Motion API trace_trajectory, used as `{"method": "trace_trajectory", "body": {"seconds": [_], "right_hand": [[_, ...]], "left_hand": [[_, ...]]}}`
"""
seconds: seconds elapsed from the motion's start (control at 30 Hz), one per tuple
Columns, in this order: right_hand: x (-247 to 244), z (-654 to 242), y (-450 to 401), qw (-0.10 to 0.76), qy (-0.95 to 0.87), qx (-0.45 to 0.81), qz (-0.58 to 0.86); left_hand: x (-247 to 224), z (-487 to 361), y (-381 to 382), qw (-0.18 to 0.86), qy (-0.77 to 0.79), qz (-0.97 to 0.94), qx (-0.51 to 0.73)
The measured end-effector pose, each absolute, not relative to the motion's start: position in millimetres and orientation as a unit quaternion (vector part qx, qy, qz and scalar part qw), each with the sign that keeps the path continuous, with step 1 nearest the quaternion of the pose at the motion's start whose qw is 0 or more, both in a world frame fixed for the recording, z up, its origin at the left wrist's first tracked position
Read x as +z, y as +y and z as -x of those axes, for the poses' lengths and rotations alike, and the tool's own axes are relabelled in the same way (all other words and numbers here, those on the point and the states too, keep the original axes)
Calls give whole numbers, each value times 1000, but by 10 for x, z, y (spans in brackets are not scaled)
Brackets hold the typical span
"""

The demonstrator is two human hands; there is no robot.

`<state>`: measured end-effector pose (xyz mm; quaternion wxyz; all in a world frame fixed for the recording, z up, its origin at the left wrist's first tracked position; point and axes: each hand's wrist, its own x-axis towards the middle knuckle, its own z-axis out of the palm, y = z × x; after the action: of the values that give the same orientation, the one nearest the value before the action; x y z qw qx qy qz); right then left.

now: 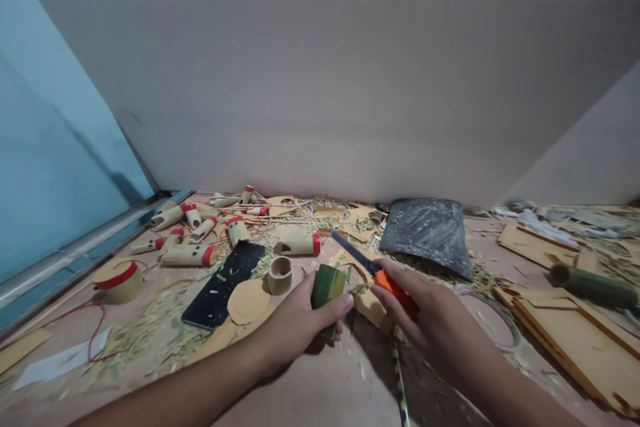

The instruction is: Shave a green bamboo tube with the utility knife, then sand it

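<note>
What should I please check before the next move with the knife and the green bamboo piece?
1. Left hand holds the green bamboo piece: ok.
2. Right hand grips the knife by its orange handle: ok.
3. Blade apart from the left hand: ok.
4. Tabletop free of shavings: not ok, they lie scattered.
5. Blade sharp: cannot tell.

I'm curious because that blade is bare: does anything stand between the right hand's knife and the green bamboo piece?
Nothing visible blocks the knife from the upper part of the green bamboo piece. Lower down, the thumb of the left hand lies across it.
</note>
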<state>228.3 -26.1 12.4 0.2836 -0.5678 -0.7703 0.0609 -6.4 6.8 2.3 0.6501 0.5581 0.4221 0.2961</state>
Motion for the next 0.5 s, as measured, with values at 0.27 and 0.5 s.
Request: {"method": "trace_trajectory", "body": {"seconds": [0.27,0.5], "right_hand": [[191,-2218,-375,214,-831,178,483],[116,-2108,-426,190,-826,165,504]], "left_hand": [[113,134,114,645,406,-587,274],[174,99,63,630,382,-608,297]]}}
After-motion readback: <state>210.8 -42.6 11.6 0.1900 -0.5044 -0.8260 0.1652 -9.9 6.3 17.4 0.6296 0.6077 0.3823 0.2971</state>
